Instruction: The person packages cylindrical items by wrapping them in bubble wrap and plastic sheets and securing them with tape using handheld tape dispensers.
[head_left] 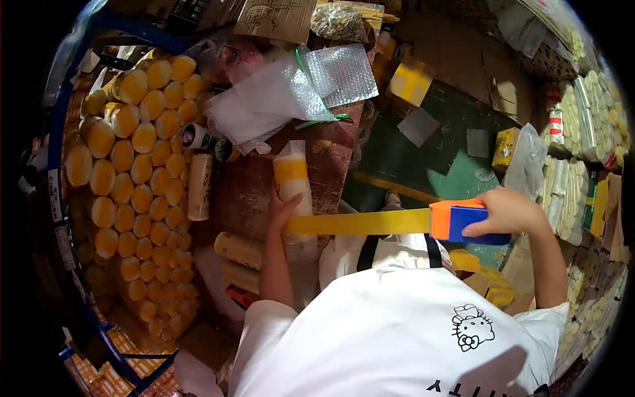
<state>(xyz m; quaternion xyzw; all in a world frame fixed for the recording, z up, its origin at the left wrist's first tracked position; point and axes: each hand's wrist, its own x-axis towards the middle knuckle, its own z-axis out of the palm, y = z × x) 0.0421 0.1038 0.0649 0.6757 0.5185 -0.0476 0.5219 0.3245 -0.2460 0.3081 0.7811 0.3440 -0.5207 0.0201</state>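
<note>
My right hand [506, 210] is closed around a blue and orange tape dispenser [456, 221], held out to the right. From it a strip of yellow packing tape [370, 223] stretches taut across to a bubble-wrapped roll [291, 188]. The roll stands lengthwise near the table's edge, with a yellow tape band around its far part. Against its left side, my left hand [284, 206] grips it, with the fingers partly hidden. Beside my left forearm lie two tan rolls [238, 251]. Another tan roll [200, 187] rests farther left.
A tall stack of yellow-ended rolls [135, 178] fills the blue metal rack [56, 165] on the left. Bubble-wrap sheets [284, 92] lie on the red table [327, 155]. Cardboard boxes [411, 81] stand on the green floor [423, 155]; wrapped bundles [579, 119] are piled at right.
</note>
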